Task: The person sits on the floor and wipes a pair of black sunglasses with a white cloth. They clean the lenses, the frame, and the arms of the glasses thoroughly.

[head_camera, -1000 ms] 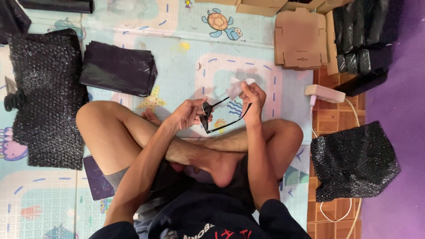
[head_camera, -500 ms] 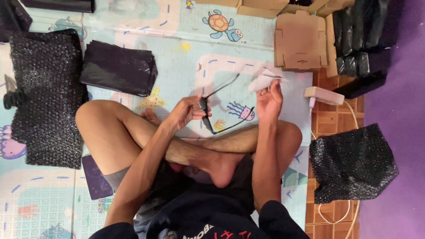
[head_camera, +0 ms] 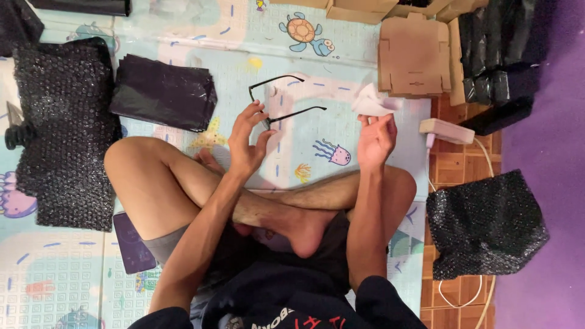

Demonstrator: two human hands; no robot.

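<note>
A play mat (head_camera: 183,36) printed with sea creatures is spread over the floor, and a person is seated on it cross-legged. To the left, a sheet of black bubble wrap (head_camera: 64,131) is laid flat, with a stack of black bags (head_camera: 161,97) just beside it. To the right, a bundle of bubble wrap (head_camera: 484,222) is set on the tiled floor, and flat cardboard boxes (head_camera: 414,58) are kept at the top, near black packages (head_camera: 493,52). These supplies are ranged around the knees, apparently so that each can be reached without rising. A white power strip (head_camera: 446,130) lies at the mat's edge.

The glasses (head_camera: 280,100) are found above the knees, in front of the body, held by the left hand (head_camera: 247,143). The frame is pinched near one hinge by the left fingers (head_camera: 263,116), which are narrowly closed on it; the temples are open and stretch away to the right, so the frame appears to be steadied for handling. A white cloth (head_camera: 372,102) is held by the right hand (head_camera: 375,140), crumpled at the tips of the closed right fingers (head_camera: 381,119) and kept apart from the glasses.
</note>
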